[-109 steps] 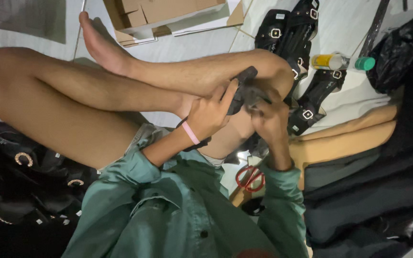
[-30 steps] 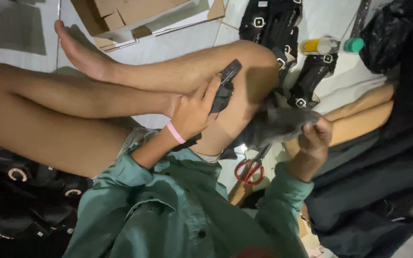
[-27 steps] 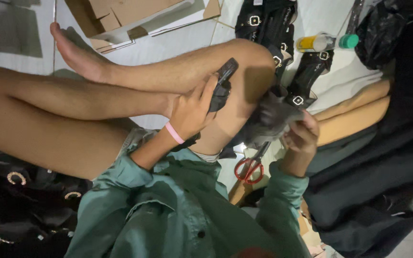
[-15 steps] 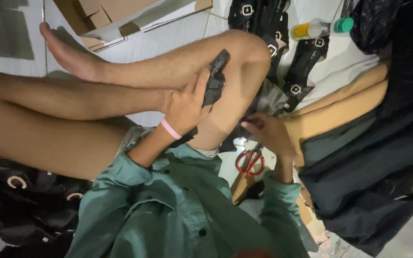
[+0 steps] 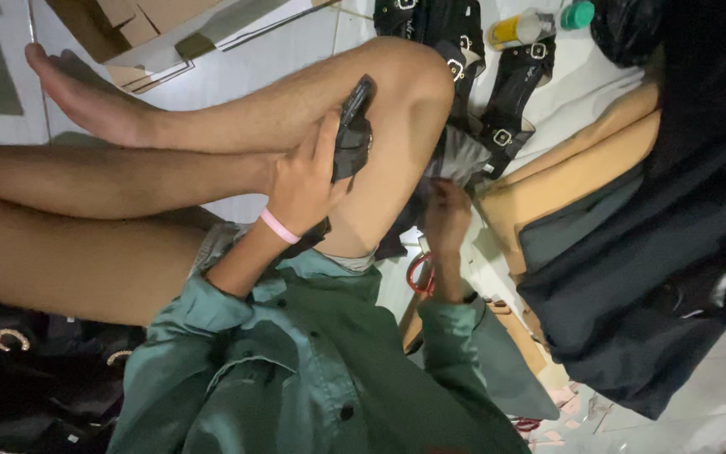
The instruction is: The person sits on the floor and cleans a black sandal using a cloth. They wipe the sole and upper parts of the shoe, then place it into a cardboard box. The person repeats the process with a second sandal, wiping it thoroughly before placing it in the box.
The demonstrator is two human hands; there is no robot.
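Observation:
I sit on a white tiled floor with bare legs stretched out and one knee raised. My left hand (image 5: 302,181), with a pink band on the wrist, presses a black strap piece (image 5: 353,126) against that knee. My right hand (image 5: 447,214) is down beside the knee, fingers closed on a grey fabric piece (image 5: 462,158) that lies on the floor. Red-handled scissors (image 5: 418,274) lie just under the right wrist. Green shirt sleeves cover both forearms.
Black buckled sandals (image 5: 510,88) lie beyond the knee, with a yellow bottle (image 5: 521,27) and a green cap (image 5: 579,14) behind them. Tan sheets (image 5: 586,160) and dark fabric (image 5: 657,252) fill the right. Cardboard boxes (image 5: 128,34) stand far left; black bags with gold rings (image 5: 10,353) lie near left.
My right hand, which held the grey piece up in the air, has come down to the floor beside the knee. The left hand stays on the black strap piece at the knee.

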